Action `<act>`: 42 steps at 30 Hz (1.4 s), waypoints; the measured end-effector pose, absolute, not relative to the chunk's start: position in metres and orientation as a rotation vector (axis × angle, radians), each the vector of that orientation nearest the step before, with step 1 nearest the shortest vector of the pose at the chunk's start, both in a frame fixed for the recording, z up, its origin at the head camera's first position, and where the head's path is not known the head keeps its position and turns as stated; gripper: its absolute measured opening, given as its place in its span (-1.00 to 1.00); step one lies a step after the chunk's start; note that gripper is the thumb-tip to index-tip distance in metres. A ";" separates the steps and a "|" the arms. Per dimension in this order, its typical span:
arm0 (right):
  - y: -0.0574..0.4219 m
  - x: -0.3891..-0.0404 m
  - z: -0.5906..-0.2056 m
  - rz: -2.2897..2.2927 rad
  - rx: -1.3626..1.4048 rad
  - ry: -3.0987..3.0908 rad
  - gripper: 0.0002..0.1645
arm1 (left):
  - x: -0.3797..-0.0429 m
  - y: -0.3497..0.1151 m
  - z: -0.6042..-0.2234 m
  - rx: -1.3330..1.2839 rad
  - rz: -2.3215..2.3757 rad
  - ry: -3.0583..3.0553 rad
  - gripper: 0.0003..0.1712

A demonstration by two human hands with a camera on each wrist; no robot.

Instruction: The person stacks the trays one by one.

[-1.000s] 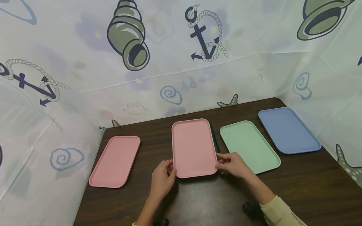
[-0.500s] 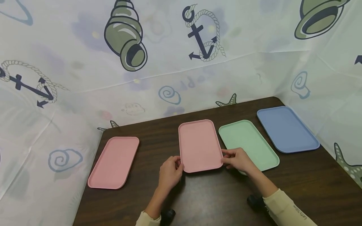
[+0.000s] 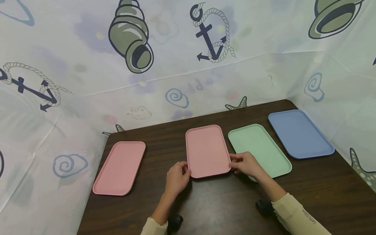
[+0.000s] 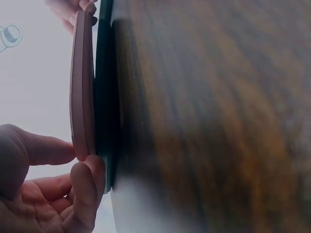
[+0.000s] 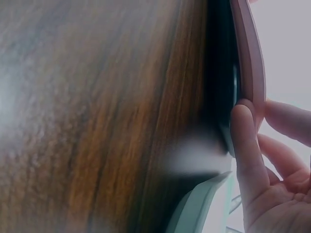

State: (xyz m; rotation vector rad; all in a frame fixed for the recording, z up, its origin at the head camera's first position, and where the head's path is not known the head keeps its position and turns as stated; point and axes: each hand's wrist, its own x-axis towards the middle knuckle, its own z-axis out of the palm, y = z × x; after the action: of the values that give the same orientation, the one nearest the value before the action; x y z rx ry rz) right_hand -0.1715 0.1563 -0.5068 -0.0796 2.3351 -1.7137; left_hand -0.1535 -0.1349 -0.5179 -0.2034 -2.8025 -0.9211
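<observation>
A pink rectangular tray [image 3: 208, 151] lies in the middle of the table in the head view, with a hand at each near side. My left hand [image 3: 177, 178] pinches its left edge close to the front corner. On the opposite edge, my right hand [image 3: 246, 164] pinches it between thumb and fingers. Both wrist views show a dark green tray [image 4: 107, 92] directly under the pink one, between it and the table. From above, the pink tray hides this dark tray. In the left wrist view a thin wedge of light shows between the two trays.
Another pink tray [image 3: 119, 168] lies at the table's left. A mint green tray [image 3: 259, 148] lies just right of the held tray, partly behind my right hand. Farther right is a blue tray [image 3: 301, 133]. Patterned cloth [image 3: 173, 75] hangs around the wooden table [image 3: 223, 209].
Both hands have moved the pink tray right and slightly away, covering the dark strip that showed along its right side. Over the last half second it has barely moved.
</observation>
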 end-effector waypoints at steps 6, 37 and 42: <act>0.156 -0.173 -0.511 -1.708 -0.074 2.363 -0.46 | -0.154 -0.134 -0.517 -0.199 -0.919 -2.819 -0.81; 0.150 -0.175 -0.516 -1.600 -0.114 2.511 -0.46 | -0.153 -0.132 -0.516 -0.227 -0.852 -2.955 -0.51; 0.149 -0.175 -0.517 -1.556 -0.105 2.552 -0.46 | -0.153 -0.132 -0.517 -0.226 -0.867 -2.962 -0.50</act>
State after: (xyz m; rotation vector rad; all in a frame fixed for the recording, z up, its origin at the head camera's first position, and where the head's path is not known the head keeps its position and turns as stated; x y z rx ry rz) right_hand -0.1752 0.1490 -0.5167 -0.1048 2.5522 -1.5558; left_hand -0.1529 -0.1316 -0.5170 -0.2260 -2.9623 -0.8673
